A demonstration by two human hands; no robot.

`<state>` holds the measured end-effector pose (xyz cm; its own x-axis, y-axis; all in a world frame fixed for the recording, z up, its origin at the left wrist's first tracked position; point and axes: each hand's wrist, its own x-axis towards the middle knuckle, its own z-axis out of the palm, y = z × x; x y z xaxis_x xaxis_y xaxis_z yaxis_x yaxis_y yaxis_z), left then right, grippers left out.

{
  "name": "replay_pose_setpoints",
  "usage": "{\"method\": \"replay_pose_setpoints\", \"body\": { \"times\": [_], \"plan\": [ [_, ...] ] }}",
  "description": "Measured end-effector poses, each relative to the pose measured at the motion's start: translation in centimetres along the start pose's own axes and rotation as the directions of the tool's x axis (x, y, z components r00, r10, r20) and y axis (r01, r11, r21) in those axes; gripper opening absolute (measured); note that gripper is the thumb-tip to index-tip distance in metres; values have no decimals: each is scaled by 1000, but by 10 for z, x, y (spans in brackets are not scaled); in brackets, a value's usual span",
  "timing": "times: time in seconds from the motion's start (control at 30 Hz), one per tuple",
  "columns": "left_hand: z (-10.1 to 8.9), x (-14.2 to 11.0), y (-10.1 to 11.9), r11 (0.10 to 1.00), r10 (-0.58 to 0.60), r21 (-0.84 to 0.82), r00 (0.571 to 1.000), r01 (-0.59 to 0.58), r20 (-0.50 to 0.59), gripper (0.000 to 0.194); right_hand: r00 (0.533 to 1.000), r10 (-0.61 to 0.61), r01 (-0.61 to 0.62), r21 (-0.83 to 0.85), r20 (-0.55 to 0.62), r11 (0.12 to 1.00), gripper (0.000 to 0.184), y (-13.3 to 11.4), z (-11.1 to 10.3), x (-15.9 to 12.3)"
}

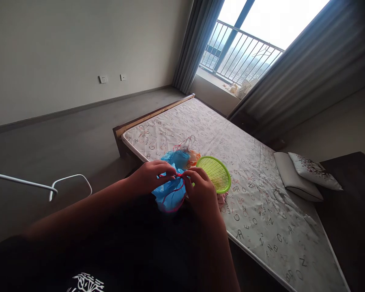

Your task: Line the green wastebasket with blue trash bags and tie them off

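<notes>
Blue plastic bag point(169, 198) sits at seven o'clock from where the left hand point(203, 192) and right hand point(149, 178) pinch its red drawstring point(179, 175).

The bag point(168, 199) is thin, bright blue plastic, partly see-through, soft and crumpled, with many creases down its side. It hangs bunched beneath the fingertips of the left hand point(155, 175) and the right hand point(200, 190), at the near side of the mattress point(246, 178). The string point(179, 175) is thin and pinkish red, pinched between both hands at the bag's gathered top, and a loose length curves down over the blue plastic. Whether the string is knotted is too small to tell. Fingers cover part of the bag's top.
</notes>
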<state>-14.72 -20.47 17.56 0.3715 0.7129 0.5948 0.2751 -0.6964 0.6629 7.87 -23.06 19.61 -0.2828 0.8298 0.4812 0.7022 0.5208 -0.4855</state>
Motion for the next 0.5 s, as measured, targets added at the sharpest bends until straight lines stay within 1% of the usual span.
{"method": "replay_pose_setpoints", "body": {
  "times": [0.1,0.23,0.3,0.4,0.5],
  "plan": [
    [-2,0,0,999,35,17,999,-35,30,14,1000,17,-17,3,-22,1000,18,2,3,-1],
    [-6,2,0,999,-17,47,996,13,93,19,994,84,-84,2,-72,996,19,2,2,-2],
    [-9,4,-1,999,-36,35,986,30,163,23,987,125,-124,8,-101,992,19,3,3,-2],
    [-15,8,-2,999,-40,5,966,40,254,31,977,174,-175,1,-121,984,20,6,11,-3],
    [-20,11,1,997,-72,23,959,68,274,36,970,200,-206,-25,-138,978,22,10,23,-4]
  ]
}}
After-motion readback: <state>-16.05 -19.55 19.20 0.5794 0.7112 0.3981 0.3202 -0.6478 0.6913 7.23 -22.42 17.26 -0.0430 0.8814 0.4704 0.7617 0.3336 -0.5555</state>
